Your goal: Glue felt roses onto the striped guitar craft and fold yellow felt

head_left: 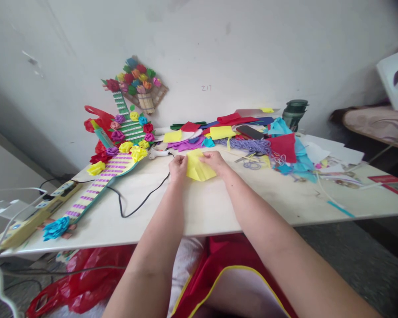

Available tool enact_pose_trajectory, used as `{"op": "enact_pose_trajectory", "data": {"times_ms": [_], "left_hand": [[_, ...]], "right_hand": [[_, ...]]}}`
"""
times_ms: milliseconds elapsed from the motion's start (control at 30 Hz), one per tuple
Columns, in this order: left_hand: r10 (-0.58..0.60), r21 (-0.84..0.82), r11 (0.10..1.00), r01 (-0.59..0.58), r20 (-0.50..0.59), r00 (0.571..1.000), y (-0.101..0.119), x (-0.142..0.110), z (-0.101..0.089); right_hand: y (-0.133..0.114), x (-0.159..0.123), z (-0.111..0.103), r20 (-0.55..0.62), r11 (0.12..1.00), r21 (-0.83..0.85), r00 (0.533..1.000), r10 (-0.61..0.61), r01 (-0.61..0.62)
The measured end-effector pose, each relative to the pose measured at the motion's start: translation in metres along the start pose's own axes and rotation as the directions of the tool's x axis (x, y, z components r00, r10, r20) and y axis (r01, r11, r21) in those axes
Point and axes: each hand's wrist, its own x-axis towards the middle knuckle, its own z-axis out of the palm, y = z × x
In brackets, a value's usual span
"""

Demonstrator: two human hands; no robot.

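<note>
A creased piece of yellow paper (199,168) is stretched between my two hands, above the middle of the table. My left hand (178,168) is closed, pinching the paper's left edge. On the other side, my right hand (215,161) grips the upper right part between thumb and fingers. Just behind my left hand lies a white glue gun (158,153) with a black cord. Scissors (243,159) rest to the right of my right hand, partly among string.
Paper-flower decorations (131,128) stand at the left, beside a power strip (41,216). Coloured paper, purple string (248,145) and a dark phone (252,132) crowd the back. A green bottle (294,115) stands at back right. A black cord (146,198) loops across the table (219,212).
</note>
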Motion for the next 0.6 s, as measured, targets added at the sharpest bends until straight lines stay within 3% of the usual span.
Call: {"op": "enact_pose_trajectory", "data": {"times_ms": [333, 600], "left_hand": [[-0.119, -0.321, 0.938, 0.127, 0.044, 0.992, 0.0054, -0.0022, 0.0028], [-0.133, -0.359, 0.924, 0.129, 0.014, 0.991, 0.0074, -0.0028, 0.0022]], "right_hand": [[0.0073, 0.0051, 0.0004, -0.004, 0.987, 0.087, 0.991, -0.134, 0.134], [0.0066, 0.0046, -0.0013, 0.002, 0.992, 0.036, 0.993, -0.117, 0.117]]}}
